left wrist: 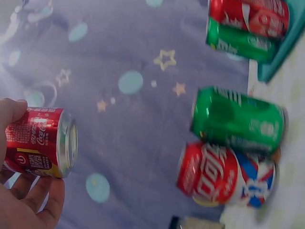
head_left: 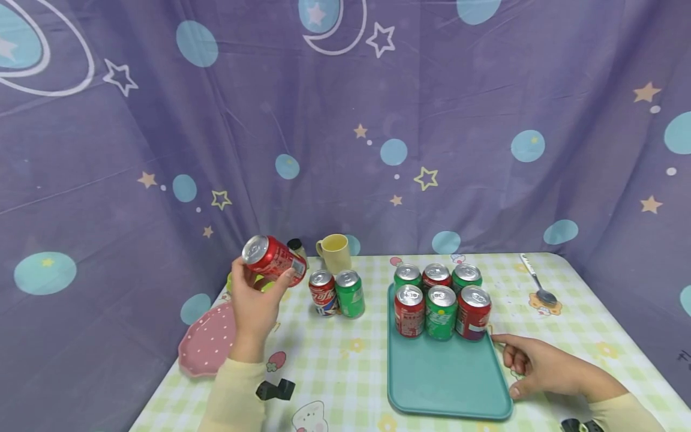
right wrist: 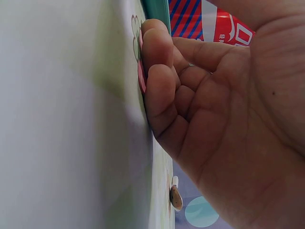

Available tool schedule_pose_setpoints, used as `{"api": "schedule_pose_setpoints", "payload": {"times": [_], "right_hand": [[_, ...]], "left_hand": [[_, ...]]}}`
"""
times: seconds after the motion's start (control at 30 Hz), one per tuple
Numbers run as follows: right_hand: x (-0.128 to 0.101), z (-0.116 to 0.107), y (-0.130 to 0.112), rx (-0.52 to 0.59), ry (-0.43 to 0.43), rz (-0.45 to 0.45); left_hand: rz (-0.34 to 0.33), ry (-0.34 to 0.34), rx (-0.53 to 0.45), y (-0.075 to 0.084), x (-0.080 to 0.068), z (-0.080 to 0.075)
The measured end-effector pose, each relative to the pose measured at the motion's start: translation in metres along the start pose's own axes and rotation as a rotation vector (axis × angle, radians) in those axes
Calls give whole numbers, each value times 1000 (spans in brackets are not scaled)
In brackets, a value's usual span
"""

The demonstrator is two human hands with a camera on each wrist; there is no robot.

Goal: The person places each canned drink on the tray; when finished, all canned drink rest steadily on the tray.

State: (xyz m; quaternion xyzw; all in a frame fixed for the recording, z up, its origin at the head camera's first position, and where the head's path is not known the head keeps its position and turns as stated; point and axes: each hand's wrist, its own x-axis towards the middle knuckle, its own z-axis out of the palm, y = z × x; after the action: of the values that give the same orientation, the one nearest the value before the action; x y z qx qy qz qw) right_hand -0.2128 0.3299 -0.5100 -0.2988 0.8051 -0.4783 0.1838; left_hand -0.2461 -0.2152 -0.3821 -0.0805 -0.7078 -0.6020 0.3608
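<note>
Gripping the red can [head_left: 274, 259] tilted in mid-air, the left hand [head_left: 254, 306] should upright it before lowering. Two cans [head_left: 337, 293] stand beside. Six fill the tray's [head_left: 448, 384] far end; the right hand [head_left: 540, 366], loosely curled and holding nothing, steadies its rim.

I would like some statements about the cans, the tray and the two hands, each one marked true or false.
1. The left hand holds a red can lifted off the table. True.
2. Four cans stand on the teal tray. False: six stand there, in two rows of three.
3. The right hand grips a green can. False: it holds nothing and rests on the tablecloth at the tray's right edge.
4. A red can and a green can stand side by side on the table, left of the tray. True.
5. The yellow mug stands on the tray. False: it stands on the table behind the two loose cans.
</note>
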Motion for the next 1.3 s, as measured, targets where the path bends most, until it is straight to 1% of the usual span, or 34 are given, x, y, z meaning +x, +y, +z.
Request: {"api": "schedule_pose_setpoints", "payload": {"times": [0.1, 0.2, 0.3, 0.47, 0.57, 0.63, 0.77, 0.87, 1.03, 1.13, 1.23, 1.3], "right_hand": [[0, 0, -1, 0, 7, 7], [1, 0, 0, 0, 11, -3], [1, 1, 2, -2, 13, -20], [1, 1, 5, -7, 17, -28], [1, 1, 6, -5, 17, -34], [1, 1, 5, -2, 16, -33], [2, 1, 5, 0, 14, -25], [2, 1, 4, -6, 20, -32], [1, 1, 2, -29, 31, -51], [0, 1, 2, -34, 33, -55], [0, 1, 1, -30, 30, -54], [0, 1, 0, -29, 29, -55]], "left_hand": [[40, -55, -35, 15, -6, 8], [54, -121, -49, 25, -15, 18], [44, -195, -54, 30, -24, 31], [13, -337, -38, 32, -43, 58], [-7, -424, -30, 31, -56, 76], [-13, -470, -26, 29, -65, 89], [-31, -537, -38, 22, -82, 113], [-69, -583, -42, 18, -94, 128], [-150, -688, -61, 14, -111, 149], [-207, -754, -137, 13, -120, 161], [-234, -792, -183, 12, -128, 172], [-229, -802, -168, 10, -132, 178]]}}
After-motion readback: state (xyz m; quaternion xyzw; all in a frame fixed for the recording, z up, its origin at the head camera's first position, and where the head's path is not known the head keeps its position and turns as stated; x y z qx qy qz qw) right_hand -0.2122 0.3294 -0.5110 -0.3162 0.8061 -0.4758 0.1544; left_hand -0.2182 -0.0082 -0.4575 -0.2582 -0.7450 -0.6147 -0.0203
